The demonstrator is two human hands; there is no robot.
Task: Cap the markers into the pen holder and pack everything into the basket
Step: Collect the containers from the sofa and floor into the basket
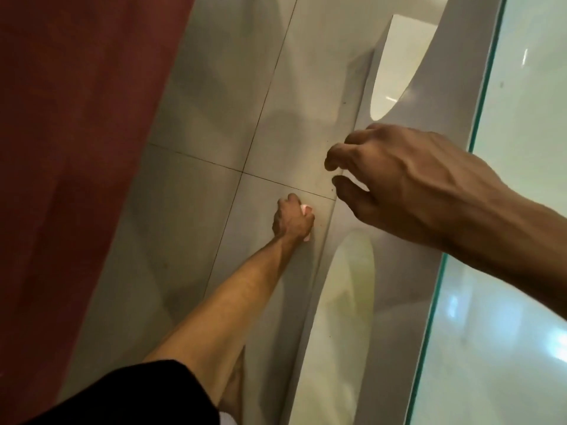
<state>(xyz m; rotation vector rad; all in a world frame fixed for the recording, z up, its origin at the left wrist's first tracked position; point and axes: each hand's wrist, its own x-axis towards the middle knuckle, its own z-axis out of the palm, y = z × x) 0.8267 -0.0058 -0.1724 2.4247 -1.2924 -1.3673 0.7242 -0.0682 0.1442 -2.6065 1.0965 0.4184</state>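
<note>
The floor (214,124) is made of pale grey tiles with thin dark joints, and the camera looks steeply down on it. A dark red surface (61,148), maybe a wall or a curtain, fills the left side. On the right there is a glass tabletop (506,302) with a greenish edge, and below it stands a white base with curved openings (352,286).

The left hand (291,219) reaches far down, close to the floor and just beside the white base. Its fingers are curled around a small pink and white object (306,210). Only the two ends of this object show out of the fist, so I cannot tell if it is a marker, a cap or something else. A black sleeve (122,400) covers the upper part of this arm.

The right hand (383,173) hangs in the air nearer to the camera, over the edge of the base. Its fingers are loosely bent, with a narrow gap between thumb and forefinger, and it holds nothing.

No pen holder or basket is in this view.
</note>
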